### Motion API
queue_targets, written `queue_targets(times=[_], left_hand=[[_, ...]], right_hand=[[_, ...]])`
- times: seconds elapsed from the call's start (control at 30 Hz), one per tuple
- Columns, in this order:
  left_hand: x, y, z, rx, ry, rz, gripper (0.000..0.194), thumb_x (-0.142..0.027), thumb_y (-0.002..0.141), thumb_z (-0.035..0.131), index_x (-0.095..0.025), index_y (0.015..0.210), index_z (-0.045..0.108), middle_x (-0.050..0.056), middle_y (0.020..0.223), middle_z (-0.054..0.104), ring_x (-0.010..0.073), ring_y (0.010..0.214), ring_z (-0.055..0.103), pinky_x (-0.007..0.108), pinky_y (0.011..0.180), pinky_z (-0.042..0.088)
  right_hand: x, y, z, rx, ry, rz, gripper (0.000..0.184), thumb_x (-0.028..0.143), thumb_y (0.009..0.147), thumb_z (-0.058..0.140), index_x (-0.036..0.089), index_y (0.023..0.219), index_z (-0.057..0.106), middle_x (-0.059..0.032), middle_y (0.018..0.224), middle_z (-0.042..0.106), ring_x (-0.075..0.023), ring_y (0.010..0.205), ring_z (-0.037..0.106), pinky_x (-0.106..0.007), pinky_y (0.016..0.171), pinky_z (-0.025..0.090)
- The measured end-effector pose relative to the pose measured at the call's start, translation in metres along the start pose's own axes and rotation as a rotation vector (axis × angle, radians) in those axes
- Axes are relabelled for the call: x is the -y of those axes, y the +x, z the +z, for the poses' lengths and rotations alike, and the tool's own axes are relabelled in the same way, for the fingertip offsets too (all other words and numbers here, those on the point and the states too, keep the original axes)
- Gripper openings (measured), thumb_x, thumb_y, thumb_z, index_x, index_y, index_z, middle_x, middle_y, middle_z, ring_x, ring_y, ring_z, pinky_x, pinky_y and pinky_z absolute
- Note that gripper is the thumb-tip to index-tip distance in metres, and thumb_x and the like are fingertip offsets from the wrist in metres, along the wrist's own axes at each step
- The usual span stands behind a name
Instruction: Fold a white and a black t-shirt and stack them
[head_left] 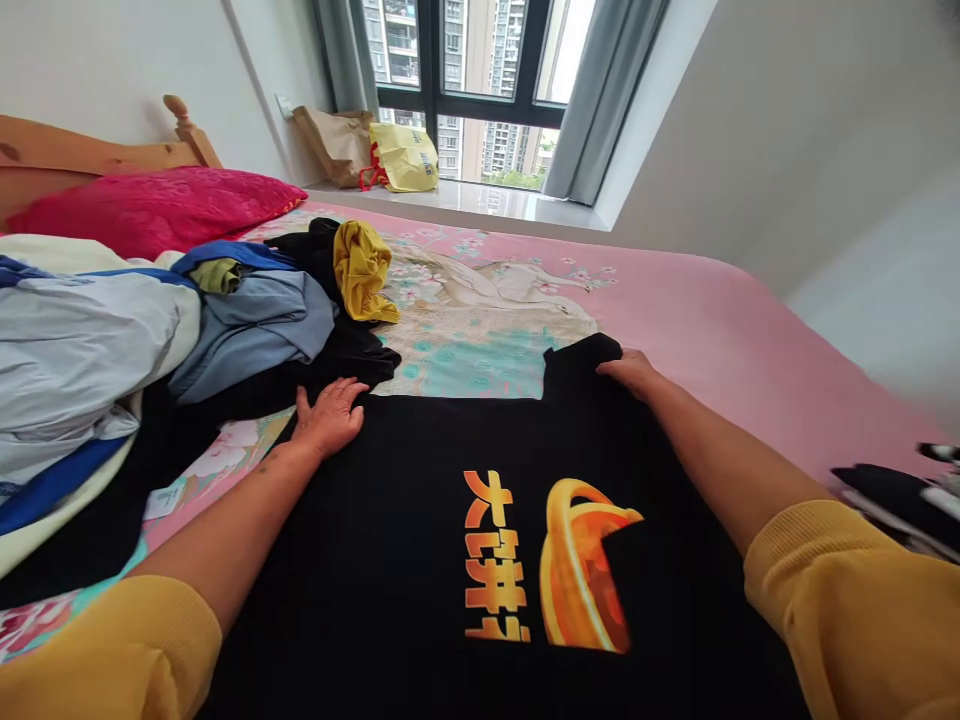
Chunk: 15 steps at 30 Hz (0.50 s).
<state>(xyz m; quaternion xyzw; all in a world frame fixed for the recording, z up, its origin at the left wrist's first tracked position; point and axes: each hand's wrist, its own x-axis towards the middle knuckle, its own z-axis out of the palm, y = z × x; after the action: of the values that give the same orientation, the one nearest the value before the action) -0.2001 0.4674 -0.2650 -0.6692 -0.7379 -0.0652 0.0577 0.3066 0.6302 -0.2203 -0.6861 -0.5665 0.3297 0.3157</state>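
Observation:
A black T-shirt (397, 530) lies spread over the bed in front of me, with an orange and yellow printed design and characters turned sideways on it. My left hand (330, 418) rests on the shirt's far left corner, palm down and fingers outstretched. At the far right, my right hand (631, 372) pinches the edge of the shirt's sleeve, which is folded over at its end. The near part of the shirt runs out of view below.
A pile of clothes (90, 340) fills the left side, with a mustard-yellow garment (364, 270) at its right end. Behind it lies a red pillow (165, 205). Paper and yellow bags (405, 158) stand on the windowsill. Dark folded items (900, 505) sit at the right edge.

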Motion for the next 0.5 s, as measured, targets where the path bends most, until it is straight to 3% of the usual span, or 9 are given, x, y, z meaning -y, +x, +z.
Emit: queue_targets(times=[0.07,0.13,0.2,0.27,0.33,0.43,0.5], left_hand=[[-0.005,0.01,-0.014,0.058,0.036,-0.029,0.045,-0.031,0.081,0.041,-0.03,0.124,0.052,0.008,0.136,0.046,0.0309,0.124,0.041,0.063,0.102,0.017],[-0.011,0.021,-0.032,0.147,0.118,0.002,0.045,-0.036,0.077,0.046,-0.028,0.12,0.056,0.011,0.121,0.057,0.0328,0.112,0.049,0.055,0.094,0.031],[-0.016,0.028,-0.051,0.236,0.189,0.068,0.041,-0.034,0.074,0.049,-0.022,0.11,0.063,0.012,0.103,0.064,0.0312,0.1,0.055,0.046,0.089,0.036],[-0.021,0.028,-0.07,0.251,0.217,0.112,0.032,-0.031,0.072,0.05,-0.019,0.097,0.066,0.011,0.093,0.066,0.0292,0.095,0.057,0.044,0.091,0.034],[-0.023,0.019,-0.088,0.179,0.215,0.14,0.023,-0.028,0.072,0.05,-0.02,0.087,0.066,0.008,0.091,0.066,0.0276,0.095,0.056,0.049,0.098,0.025],[-0.021,-0.004,-0.109,0.082,0.188,0.195,0.018,-0.025,0.074,0.048,-0.022,0.084,0.062,0.0,0.083,0.066,0.0231,0.092,0.056,0.057,0.103,0.005],[-0.018,-0.021,-0.12,0.065,0.168,0.222,0.018,-0.022,0.075,0.047,-0.022,0.086,0.062,-0.002,0.079,0.065,0.0206,0.089,0.056,0.058,0.103,0.0]], right_hand=[[0.01,-0.021,-0.017,0.015,0.098,0.016,0.025,0.021,0.058,0.067,0.013,0.082,0.064,-0.0044,0.071,0.065,-0.0173,0.062,0.061,-0.028,0.058,0.049],[0.02,-0.043,-0.036,0.035,0.184,0.01,0.027,0.024,0.06,0.068,0.015,0.085,0.064,-0.0041,0.075,0.067,-0.0171,0.065,0.062,-0.027,0.06,0.05],[0.029,-0.065,-0.056,0.052,0.232,-0.004,0.029,0.025,0.06,0.069,0.015,0.086,0.065,-0.0042,0.076,0.068,-0.0173,0.067,0.063,-0.027,0.061,0.051],[0.034,-0.084,-0.074,0.09,0.28,-0.017,0.03,0.026,0.059,0.072,0.014,0.086,0.066,-0.0044,0.075,0.069,-0.0175,0.066,0.064,-0.027,0.061,0.052],[0.034,-0.102,-0.09,0.129,0.322,-0.031,0.033,0.029,0.057,0.075,0.014,0.086,0.067,-0.0043,0.073,0.069,-0.0172,0.064,0.063,-0.027,0.059,0.051],[0.032,-0.129,-0.111,0.153,0.365,-0.059,0.038,0.032,0.055,0.078,0.013,0.086,0.068,-0.0041,0.072,0.069,-0.0172,0.063,0.063,-0.028,0.06,0.051],[0.031,-0.149,-0.123,0.158,0.384,-0.086,0.039,0.034,0.054,0.079,0.014,0.086,0.069,-0.0035,0.073,0.069,-0.0176,0.065,0.063,-0.03,0.063,0.051]])
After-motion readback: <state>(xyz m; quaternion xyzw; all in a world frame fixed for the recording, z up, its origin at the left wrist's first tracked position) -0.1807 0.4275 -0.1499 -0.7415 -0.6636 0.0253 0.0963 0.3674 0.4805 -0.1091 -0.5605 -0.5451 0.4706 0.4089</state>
